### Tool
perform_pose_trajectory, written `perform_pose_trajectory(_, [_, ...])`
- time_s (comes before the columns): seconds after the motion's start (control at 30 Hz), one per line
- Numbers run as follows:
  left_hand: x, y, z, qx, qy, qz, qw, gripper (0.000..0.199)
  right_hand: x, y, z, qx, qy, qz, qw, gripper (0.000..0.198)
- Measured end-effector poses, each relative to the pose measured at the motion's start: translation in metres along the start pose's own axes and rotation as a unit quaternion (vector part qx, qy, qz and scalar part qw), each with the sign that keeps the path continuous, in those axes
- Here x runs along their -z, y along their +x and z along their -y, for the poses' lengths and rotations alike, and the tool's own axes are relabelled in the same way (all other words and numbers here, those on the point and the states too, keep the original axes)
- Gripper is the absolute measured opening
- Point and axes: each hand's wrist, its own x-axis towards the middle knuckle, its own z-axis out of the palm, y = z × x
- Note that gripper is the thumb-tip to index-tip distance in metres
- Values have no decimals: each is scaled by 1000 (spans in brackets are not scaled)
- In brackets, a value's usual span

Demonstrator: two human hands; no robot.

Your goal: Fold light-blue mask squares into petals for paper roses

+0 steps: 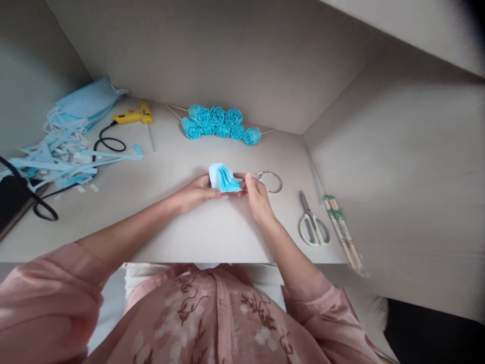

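Right of the held blue fabric [225, 178], a packet [344, 235] bears illegible print [336, 214].

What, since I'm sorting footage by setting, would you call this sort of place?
Probably a small craft workspace at a walled-in desk: a yellow glue gun, white-handled scissors and a cluster of blue handmade-looking flowers all lie on it.
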Motion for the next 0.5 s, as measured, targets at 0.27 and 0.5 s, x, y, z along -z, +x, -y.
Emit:
perform_pose_trajectory(0.27, [7, 3, 0, 25, -82, -22, 996, 48, 3, 0, 0, 41, -66, -5, 997, 59])
perform_pose_trajectory(0.5, [8, 4, 7, 8, -66, -52, 996, 39, 6, 1, 1, 144, -145, 28, 979, 60])
